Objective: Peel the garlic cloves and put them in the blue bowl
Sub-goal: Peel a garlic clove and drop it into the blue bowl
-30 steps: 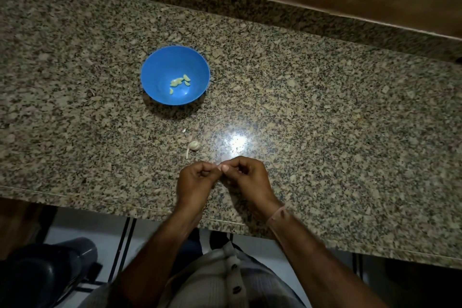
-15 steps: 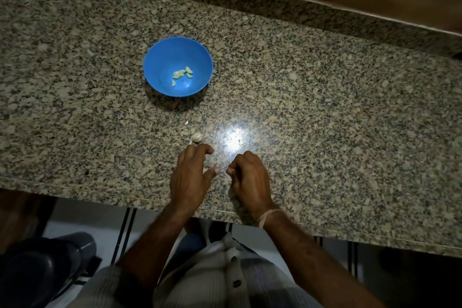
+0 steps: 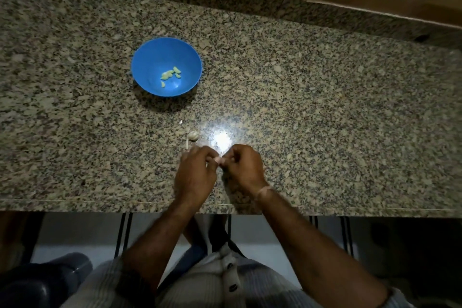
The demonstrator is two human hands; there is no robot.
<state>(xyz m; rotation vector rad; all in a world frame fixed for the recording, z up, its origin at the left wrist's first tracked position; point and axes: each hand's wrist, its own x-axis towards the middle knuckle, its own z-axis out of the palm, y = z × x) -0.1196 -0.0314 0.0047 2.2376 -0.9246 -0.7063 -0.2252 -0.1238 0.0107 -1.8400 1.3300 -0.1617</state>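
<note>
At the lower left corner, below the bench edge, stands a dark rounded container point(image 3: 42, 280) on the floor. Up and left of the frame's centre, the blue bowl point(image 3: 150, 62) sits upright on the speckled stone bench point(image 3: 325, 107). In its bottom lie a few peeled garlic cloves point(image 3: 171, 74), pale green and bunched together, with one slightly apart. Below and right of the bowl, a tiny white scrap point(image 3: 180, 122) lies on the stone. Just past it is an unpeeled garlic piece point(image 3: 193, 135) with a thin stem pointing down toward you. It lies just beside a bright glare point(image 3: 221, 139) on the stone.

Your left hand point(image 3: 196, 174) is at the centre of the frame, directly below that garlic piece, fingers curled inward. Your right hand point(image 3: 243, 170) faces it, curled the same way, and the fingertips of both meet between them. The spot is blurred, so I cannot tell whether they pinch a clove. A pale band point(image 3: 263, 189) circles your right wrist.
</note>
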